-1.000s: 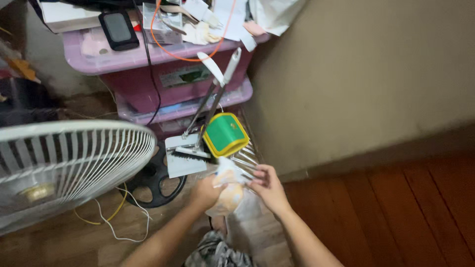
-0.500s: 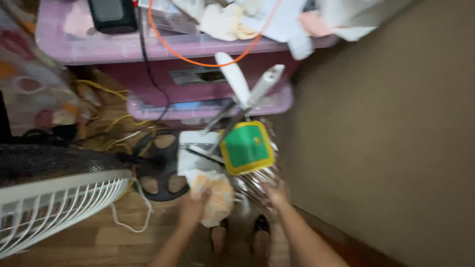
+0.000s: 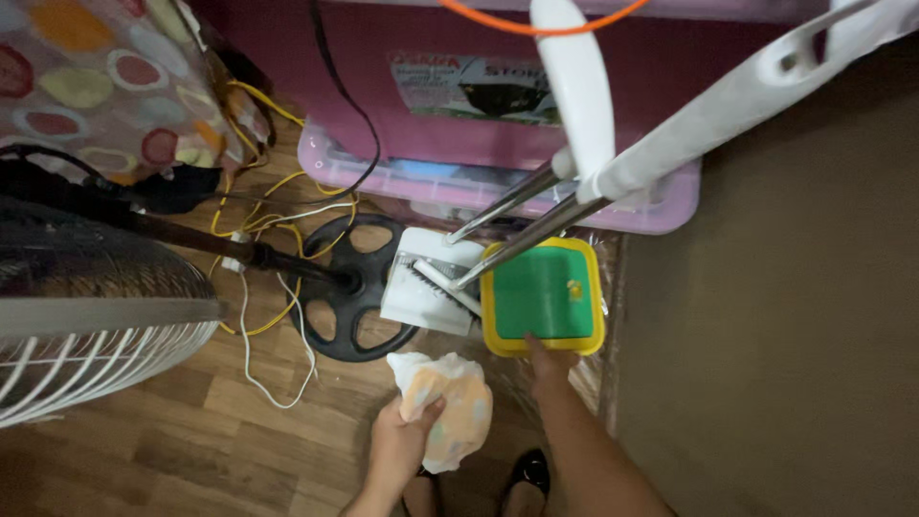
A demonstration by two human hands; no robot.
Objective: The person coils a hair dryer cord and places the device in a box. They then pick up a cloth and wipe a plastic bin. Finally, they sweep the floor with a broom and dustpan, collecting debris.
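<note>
Holding a crumpled plastic bag (image 3: 442, 407) in our left hand (image 3: 400, 442), we have the fingers closed around its lower side, above the wooden floor (image 3: 191, 431). Our right hand (image 3: 548, 362) reaches forward and its fingertips touch the near edge of a square bin with a green lid and yellow rim (image 3: 543, 295); whether they grip it or only rest there we cannot tell.

We judge the bag light, soft and slippery, with something pale orange bundled inside, so a full-hand clasp around the gathered film seems safest. The bin looks stiff plastic and fairly light; its rim is the natural place to take hold.

We count one bag, one bin, one white dustpan (image 3: 429, 292) just left of the bin, and two long metal handles with white grips (image 3: 574, 124) leaning across it. One black fan base (image 3: 349, 299) sits left of the dustpan, with one white fan grille (image 3: 86, 354) at the left edge. Two pink storage boxes (image 3: 498, 115) are stacked behind, and two dark shoes (image 3: 522, 474) show at the bottom edge.
</note>
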